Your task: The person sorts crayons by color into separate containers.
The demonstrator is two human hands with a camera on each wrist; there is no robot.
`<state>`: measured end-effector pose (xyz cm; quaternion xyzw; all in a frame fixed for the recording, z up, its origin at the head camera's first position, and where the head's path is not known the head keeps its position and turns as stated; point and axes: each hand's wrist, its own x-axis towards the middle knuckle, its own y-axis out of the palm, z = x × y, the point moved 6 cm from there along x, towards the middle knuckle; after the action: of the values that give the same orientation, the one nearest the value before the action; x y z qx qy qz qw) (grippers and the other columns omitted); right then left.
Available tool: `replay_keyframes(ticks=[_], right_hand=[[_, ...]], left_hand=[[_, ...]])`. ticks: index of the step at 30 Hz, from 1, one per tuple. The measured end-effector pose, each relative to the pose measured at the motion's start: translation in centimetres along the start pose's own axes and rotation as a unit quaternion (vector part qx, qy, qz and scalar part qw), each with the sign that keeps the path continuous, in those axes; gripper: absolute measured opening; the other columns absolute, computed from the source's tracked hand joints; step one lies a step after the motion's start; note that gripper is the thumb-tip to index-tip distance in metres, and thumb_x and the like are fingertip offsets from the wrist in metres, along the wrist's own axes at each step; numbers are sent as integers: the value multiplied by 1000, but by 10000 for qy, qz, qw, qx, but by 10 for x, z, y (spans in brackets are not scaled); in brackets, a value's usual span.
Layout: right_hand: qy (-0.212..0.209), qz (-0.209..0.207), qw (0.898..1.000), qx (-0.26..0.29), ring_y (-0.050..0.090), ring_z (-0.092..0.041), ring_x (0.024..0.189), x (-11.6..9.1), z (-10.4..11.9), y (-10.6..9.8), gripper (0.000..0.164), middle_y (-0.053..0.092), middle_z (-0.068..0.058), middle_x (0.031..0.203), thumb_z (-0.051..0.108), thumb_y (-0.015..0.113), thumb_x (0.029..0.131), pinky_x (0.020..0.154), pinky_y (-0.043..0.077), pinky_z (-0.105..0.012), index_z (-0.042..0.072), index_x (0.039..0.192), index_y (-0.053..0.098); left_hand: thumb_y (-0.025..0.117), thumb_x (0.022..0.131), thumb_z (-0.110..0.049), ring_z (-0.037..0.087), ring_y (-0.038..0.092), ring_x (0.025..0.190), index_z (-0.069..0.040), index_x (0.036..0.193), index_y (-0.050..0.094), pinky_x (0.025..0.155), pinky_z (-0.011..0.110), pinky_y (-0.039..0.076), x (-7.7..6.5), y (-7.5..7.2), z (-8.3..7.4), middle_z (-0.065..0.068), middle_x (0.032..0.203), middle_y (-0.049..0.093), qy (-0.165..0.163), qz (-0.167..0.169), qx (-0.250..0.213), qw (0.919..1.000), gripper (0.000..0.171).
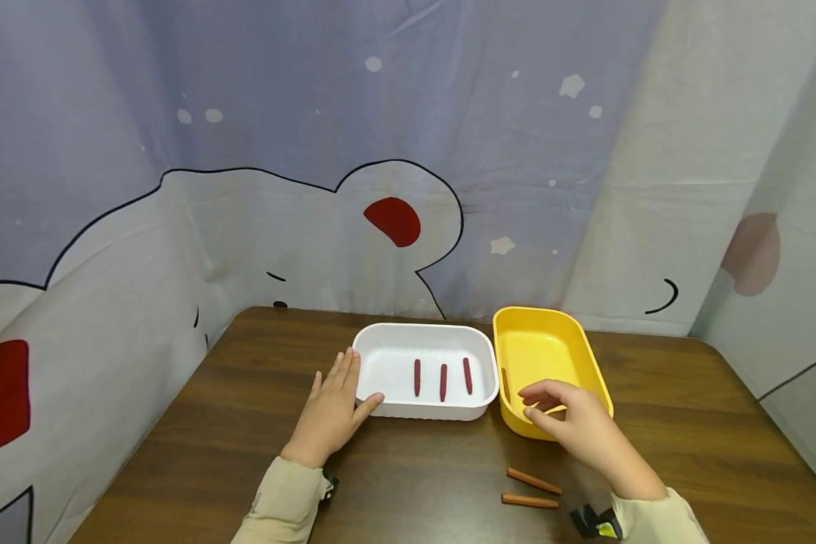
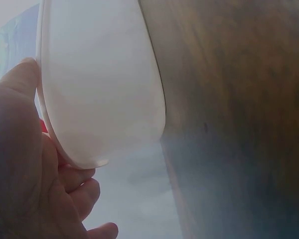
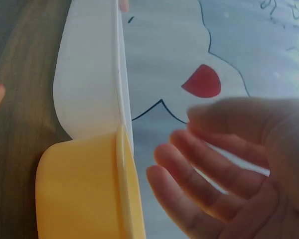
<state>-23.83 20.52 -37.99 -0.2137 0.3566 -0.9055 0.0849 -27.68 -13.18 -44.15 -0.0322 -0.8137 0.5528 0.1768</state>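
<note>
My left hand (image 1: 332,413) rests on the left end of a white tray (image 1: 418,410), fingers straight along the rim and thumb at the near corner. Inside the tray lie three dark red crayon-like sticks (image 1: 443,383), spaced apart. Touching its right side is a yellow tray (image 1: 590,355). Over that tray's near end hovers my right hand (image 1: 574,423), its fingers loosely bent and nothing between them. A thin brown stick (image 1: 505,384) shows against the yellow tray's left inner wall. In the right wrist view the right-hand fingers (image 3: 184,174) are apart and hold nothing.
Two orange-brown sticks (image 1: 530,501) lie on the wooden table (image 1: 408,476) in front of the yellow tray, left of the right wrist. A patterned curtain (image 1: 299,227) hangs behind the table's far edge.
</note>
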Motion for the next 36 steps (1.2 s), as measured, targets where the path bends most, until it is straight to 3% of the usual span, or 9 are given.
replay_keyframes(ticks=[6, 12, 16, 24, 30, 36], right_hand=[[-1372, 188, 9899, -314, 61, 0, 76, -18, 16, 9, 23, 72, -3, 91, -1, 81, 81, 63, 58, -27, 7, 100, 73], [-1741, 377, 9819, -650, 60, -4, 75, -24, 18, 21, 23, 70, 0, 87, -1, 83, 79, 63, 54, -25, 6, 98, 72], [-1604, 777, 9775, -1132, 60, -8, 75, -25, 17, 31, 21, 69, 0, 85, 0, 83, 78, 65, 54, -27, 5, 95, 72], [-850, 1528, 9665, -1879, 56, -8, 71, -29, 5, 47, 20, 63, 5, 82, 4, 84, 79, 63, 51, -28, 9, 91, 69], [-784, 1586, 9621, -2073, 41, -2, 63, -34, -2, 58, 28, 48, 11, 70, 9, 84, 80, 55, 40, -25, 17, 76, 58], [-828, 1505, 9602, -2204, 41, -3, 62, -36, -8, 64, 31, 46, 11, 71, 8, 83, 81, 56, 40, -25, 17, 74, 55]], left_hand=[[54, 101, -53, 38, 20, 152, 9, 155, 26, 117, 66, 20, 0, 0, -1, 24, 163, 22, 45, -12, -8, 10000, 87], [54, 101, -53, 38, 20, 152, 9, 156, 25, 117, 66, 19, -1, 0, 0, 24, 164, 21, 19, 11, -40, 10000, 87], [54, 102, -53, 38, 19, 152, 9, 156, 24, 117, 66, 19, -1, -1, 0, 24, 164, 21, 5, 23, -73, 10000, 87], [55, 101, -52, 38, 18, 153, 8, 156, 24, 117, 66, 18, 0, -1, 1, 23, 164, 20, 10, -10, -83, 10000, 87], [53, 102, -54, 38, 18, 153, 8, 156, 24, 117, 67, 19, 0, 1, 2, 23, 164, 20, 35, 0, -51, 10000, 87], [53, 101, -54, 38, 19, 152, 8, 156, 25, 117, 67, 20, 0, 2, 1, 24, 164, 21, 48, -12, -50, 10000, 87]])
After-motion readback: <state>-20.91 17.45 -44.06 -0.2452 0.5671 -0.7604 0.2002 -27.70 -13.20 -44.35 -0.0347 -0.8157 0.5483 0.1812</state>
